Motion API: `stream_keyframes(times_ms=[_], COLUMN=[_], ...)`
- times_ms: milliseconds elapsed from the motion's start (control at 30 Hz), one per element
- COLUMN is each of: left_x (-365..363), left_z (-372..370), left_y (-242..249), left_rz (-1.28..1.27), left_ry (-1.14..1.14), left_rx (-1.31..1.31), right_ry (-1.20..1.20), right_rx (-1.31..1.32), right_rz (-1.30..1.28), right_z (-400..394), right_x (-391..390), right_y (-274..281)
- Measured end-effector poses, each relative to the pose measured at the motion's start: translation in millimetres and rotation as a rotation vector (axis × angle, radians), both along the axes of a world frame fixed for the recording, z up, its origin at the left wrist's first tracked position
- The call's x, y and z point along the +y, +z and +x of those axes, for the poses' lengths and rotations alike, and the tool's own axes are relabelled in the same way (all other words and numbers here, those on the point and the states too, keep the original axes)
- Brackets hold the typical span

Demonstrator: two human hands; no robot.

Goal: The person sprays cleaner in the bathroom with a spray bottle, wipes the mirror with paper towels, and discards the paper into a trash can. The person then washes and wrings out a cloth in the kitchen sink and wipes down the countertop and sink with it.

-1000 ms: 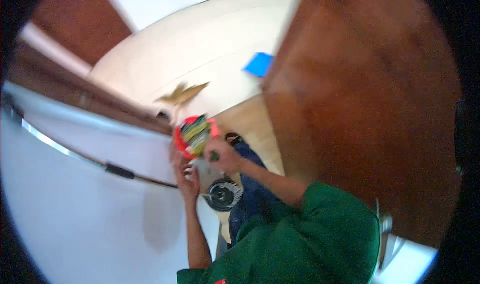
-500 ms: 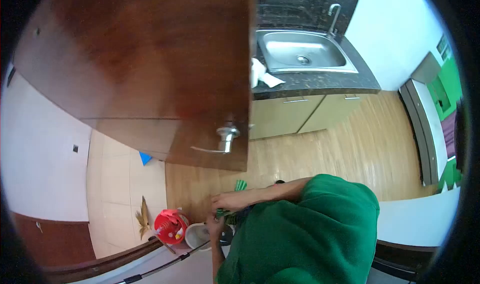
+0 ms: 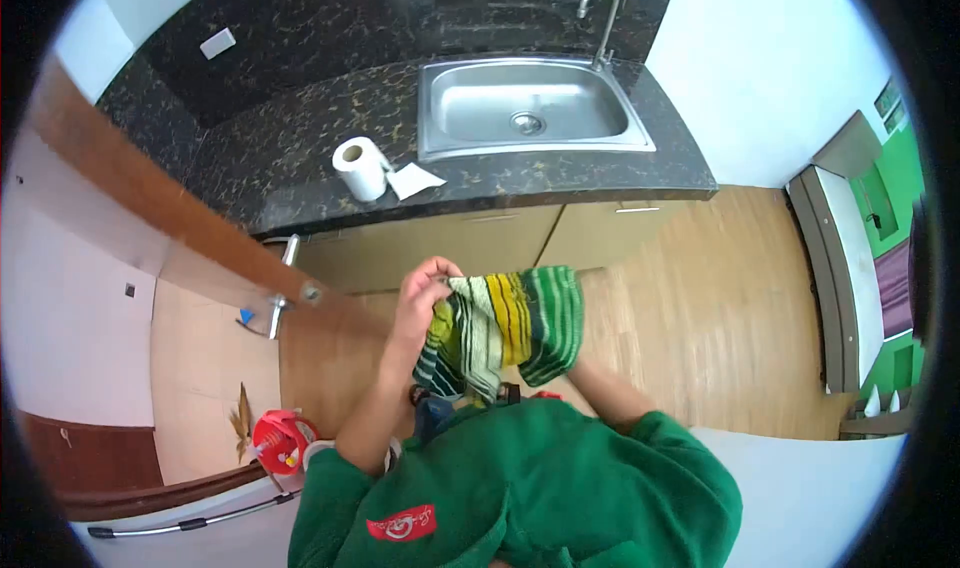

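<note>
A towel with green, yellow, white and black stripes [image 3: 505, 323] is spread in front of my body, its lower part bunched near my waist. My left hand [image 3: 428, 293] is closed on the towel's upper left edge, with the fingers pinching the cloth. From the right, my right forearm [image 3: 605, 388] reaches up to the towel's green end. My right hand is hidden behind the cloth there, so its fingers do not show.
A dark counter [image 3: 275, 183] with a steel sink [image 3: 525, 108] and a paper towel roll [image 3: 362, 168] stands ahead. On the left, a brown door [image 3: 160, 208] with a handle is ajar. A red bucket [image 3: 283, 438] sits at the lower left, beside a telescopic pole [image 3: 190, 523].
The door has swung to the left, uncovering more counter. My hands have risen from beside the buckets to in front of my body, and the striped towel is now unfolded.
</note>
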State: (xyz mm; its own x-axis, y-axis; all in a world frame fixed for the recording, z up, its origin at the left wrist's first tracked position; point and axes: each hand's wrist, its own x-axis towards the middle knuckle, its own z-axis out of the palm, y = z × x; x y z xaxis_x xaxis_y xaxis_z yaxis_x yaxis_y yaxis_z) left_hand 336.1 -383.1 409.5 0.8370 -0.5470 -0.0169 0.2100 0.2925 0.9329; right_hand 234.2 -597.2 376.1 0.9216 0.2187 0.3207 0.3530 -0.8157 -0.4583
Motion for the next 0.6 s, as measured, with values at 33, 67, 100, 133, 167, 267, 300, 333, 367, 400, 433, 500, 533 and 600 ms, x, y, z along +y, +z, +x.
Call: stream_keyframes(times_ms=[33,67,100,133,167,267,300,333,367,400,433,500,533,600], left_x=[-16.0,-25.4,-29.8,-32.6,-26.1,2.0,13.6,17.2,19.2,20.5,17.8,15.3,21.1,32.3], left_z=[15.3,24.8,33.3,45.5,69.5,151.5,175.0,192.1,205.6,208.3,208.9,218.1,226.0,243.6], left_y=[-2.2,-3.3,-2.7,-2.5,-17.2,-46.3,-50.3,-48.2,-49.3,-41.5,-29.8,-16.6,-20.2,-39.5], left_rz=[-0.011,0.073,0.159,0.244,0.351,0.507,0.646,0.784,0.851,0.928,1.013,0.936,0.913,1.020], left_ry=[-0.012,0.052,0.116,0.179,0.361,0.879,0.975,1.072,1.171,1.161,1.159,1.110,1.011,0.914], left_rx=[0.047,-0.020,-0.084,-0.150,-0.294,-0.438,-0.533,-0.626,-0.762,-0.850,-0.933,-0.954,-0.916,-0.739], right_ry=[0.020,0.080,0.150,0.178,0.180,0.118,0.075,0.033,-0.012,-0.047,-0.093,-0.185,-0.233,-0.295], right_rx=[0.009,0.103,0.274,0.399,0.465,0.466,0.431,0.394,0.346,0.296,0.233,0.118,0.068,0.020], right_rz=[0.107,0.364,0.748,1.003,1.154,1.318,1.335,1.339,1.326,1.316,1.286,1.214,1.162,1.010], right_z=[2.7,6.5,13.9,19.0,23.7,33.4,35.7,38.6,41.3,48.1,54.6,85.0,104.8,152.8], right_x=[0.9,1.0,0.8,-4.2,-12.7,-49.6,-65.7,-80.6,-94.6,-105.1,-116.1,-137.1,-146.1,-158.3], right_y=[-3.4,-9.5,-16.5,-21.5,-24.9,-28.8,-28.2,-27.9,-26.0,-24.4,-20.4,-16.8,-18.3,-29.8])
